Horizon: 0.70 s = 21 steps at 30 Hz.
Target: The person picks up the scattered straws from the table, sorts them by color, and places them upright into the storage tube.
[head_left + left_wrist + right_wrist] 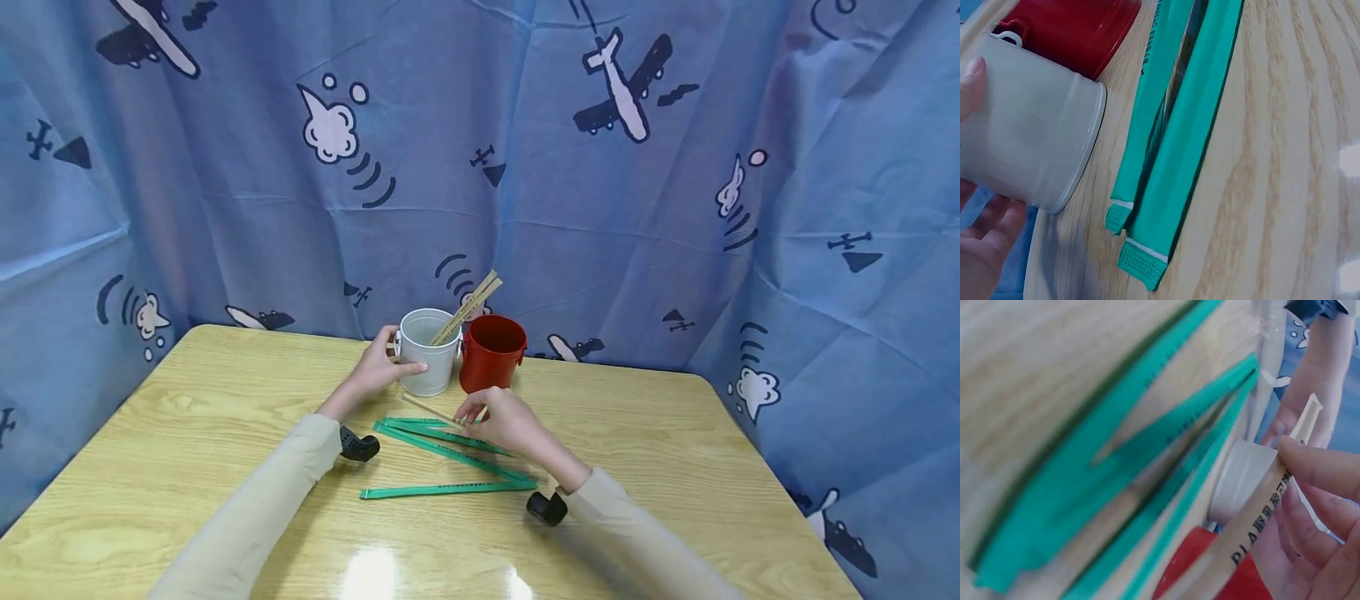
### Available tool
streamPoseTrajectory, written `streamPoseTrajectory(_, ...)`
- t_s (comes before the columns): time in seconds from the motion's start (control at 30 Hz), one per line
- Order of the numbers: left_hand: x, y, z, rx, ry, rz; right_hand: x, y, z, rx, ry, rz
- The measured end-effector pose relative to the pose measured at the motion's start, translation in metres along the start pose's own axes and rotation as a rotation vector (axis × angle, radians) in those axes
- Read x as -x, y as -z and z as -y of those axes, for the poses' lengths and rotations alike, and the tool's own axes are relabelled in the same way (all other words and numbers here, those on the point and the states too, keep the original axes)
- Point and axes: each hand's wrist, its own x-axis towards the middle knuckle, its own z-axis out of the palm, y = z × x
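A small white bucket [429, 379] stands at the table's far side, gripped by my left hand [375, 367] with the thumb on its front and fingers at its left side. Two beige wrapped straws [468, 310] lean out of it to the right. My right hand [512, 422] pinches another beige wrapped straw [1266, 497] with dark print, held slanting in front of the buckets. Beneath it, several long green wrapped strips [450, 490] with dark print lie in a zigzag on the table.
A red bucket [487, 367] stands right beside the white one. The wooden table [225, 433] ends at a blue curtain [450, 167] printed with planes, which hangs behind and along both sides. Black wrist cameras [547, 508] sit on both forearms.
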Motion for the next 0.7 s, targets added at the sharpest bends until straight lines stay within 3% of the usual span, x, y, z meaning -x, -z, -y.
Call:
streamPoseTrajectory(0.37,-0.002,-0.006,0.001,0.016,-0.003,-0.001,-0.004,0.030,0.012,-0.129,-0.024,-0.118)
streamPoseTrajectory(0.47,-0.003,-0.008,0.000,0.006,0.007,0.018,-0.004,0.038,0.014,-0.151,-0.010,-0.156)
streamPoseTrajectory(0.7,0.000,-0.002,-0.001,0.011,0.003,-0.005,-0.017,0.047,0.027,-0.213,0.059,-0.278)
